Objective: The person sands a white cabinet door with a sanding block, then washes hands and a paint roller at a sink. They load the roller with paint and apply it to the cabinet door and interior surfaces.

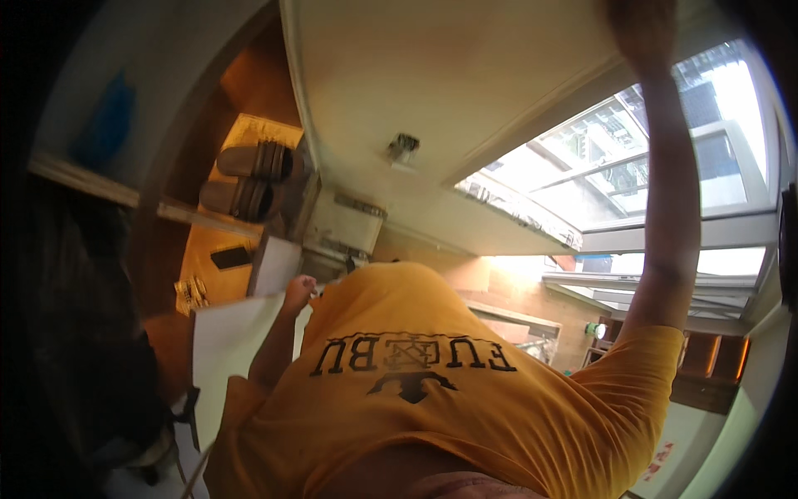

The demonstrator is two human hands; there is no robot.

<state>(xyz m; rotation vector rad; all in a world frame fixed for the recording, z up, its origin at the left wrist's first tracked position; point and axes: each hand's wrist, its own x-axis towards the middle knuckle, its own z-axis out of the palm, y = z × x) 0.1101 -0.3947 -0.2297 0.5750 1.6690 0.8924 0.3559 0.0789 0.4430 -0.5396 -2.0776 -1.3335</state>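
Window (pixel 573 170), right arm (pixel 672 191) across it, left fingers (pixel 304 284) low, shelf (pixel 218 235) holding brown objects (pixel 238 161)

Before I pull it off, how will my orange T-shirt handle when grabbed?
Your orange T-shirt is likely floppy, since folds gather by the right sleeve. It should give when pushed, since it drapes in soft curves.

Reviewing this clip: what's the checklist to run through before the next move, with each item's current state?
1. Right hand clearly seen: not ok, blurred and dark at the top edge.
2. Right hand's grip: cannot tell.
3. Left hand in view: ok, beside the yellow shirt.
4. Left hand empty: cannot tell, too small.
5. Right arm visible: ok, raised in front of the window.
6. Dark footwear apart from both hands: ok.
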